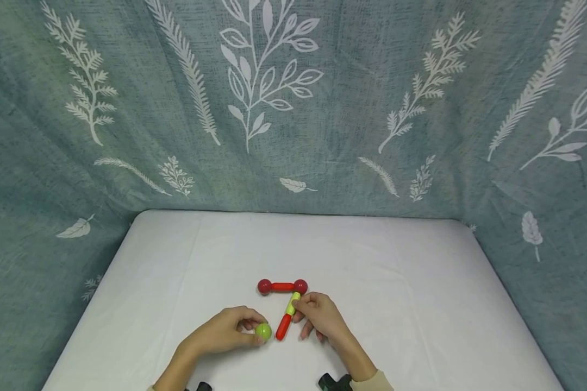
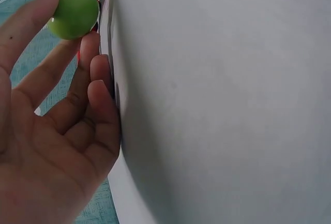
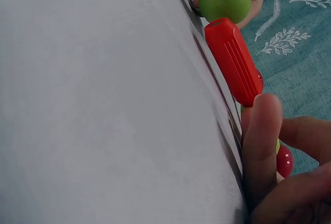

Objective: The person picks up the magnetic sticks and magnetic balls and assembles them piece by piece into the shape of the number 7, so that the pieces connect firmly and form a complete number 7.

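My left hand [image 1: 227,329] pinches a green ball [image 1: 263,330] between thumb and fingertips, just left of a red rod [image 1: 283,328]. In the left wrist view the ball [image 2: 75,14] sits at the fingertips, the other fingers loosely bent. My right hand [image 1: 326,319] pinches a yellow-green rod [image 1: 293,302] that lines up end to end with that red rod. The yellow-green rod's far end meets a red ball [image 1: 300,286]. From this ball a second red rod [image 1: 282,287] runs left to another red ball [image 1: 264,287]. The right wrist view shows the red rod's free end [image 3: 220,25] pointing toward the green ball.
A white cloth-covered table [image 1: 396,282] lies under both hands. Behind and beside it hangs a teal curtain [image 1: 342,108] with white leaf patterns. Dark devices [image 1: 335,382] show by the wrists at the lower edge.
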Demonstrator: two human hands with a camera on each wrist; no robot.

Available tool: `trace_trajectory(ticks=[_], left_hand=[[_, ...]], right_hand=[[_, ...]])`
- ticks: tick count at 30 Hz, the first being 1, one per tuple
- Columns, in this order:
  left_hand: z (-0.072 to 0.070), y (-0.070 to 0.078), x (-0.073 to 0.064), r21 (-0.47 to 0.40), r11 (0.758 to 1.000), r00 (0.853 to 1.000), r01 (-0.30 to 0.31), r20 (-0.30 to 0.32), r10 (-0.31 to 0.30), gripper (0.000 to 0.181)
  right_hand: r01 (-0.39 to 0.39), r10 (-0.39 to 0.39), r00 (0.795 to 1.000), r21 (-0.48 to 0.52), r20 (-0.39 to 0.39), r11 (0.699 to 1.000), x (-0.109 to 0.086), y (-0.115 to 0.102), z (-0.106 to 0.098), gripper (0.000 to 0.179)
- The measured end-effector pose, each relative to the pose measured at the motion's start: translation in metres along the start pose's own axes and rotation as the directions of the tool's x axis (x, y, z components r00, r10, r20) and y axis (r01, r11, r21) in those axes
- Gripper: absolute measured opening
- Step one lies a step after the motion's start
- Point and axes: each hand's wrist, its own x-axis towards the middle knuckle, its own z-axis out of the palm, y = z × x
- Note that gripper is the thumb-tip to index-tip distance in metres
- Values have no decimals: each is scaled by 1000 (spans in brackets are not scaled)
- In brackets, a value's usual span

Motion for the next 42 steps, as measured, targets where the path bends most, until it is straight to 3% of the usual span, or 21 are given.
trace_trajectory(ticks=[6,25,42], left_hand=[[2,2,0,63,998,1000,-17,16,17,30],[12,16,2,109,993,998,-54,43,49,33],[20,22,4,169,985,1000,-23,8,22,29]], right_hand=[[-9,9,1000,5,4,1000,0,0,1,30],[-4,4,1000,20,-5,1000,-1,-3,1,34],[5,-5,1000,12,-6,1000,0,-2,0,33]])
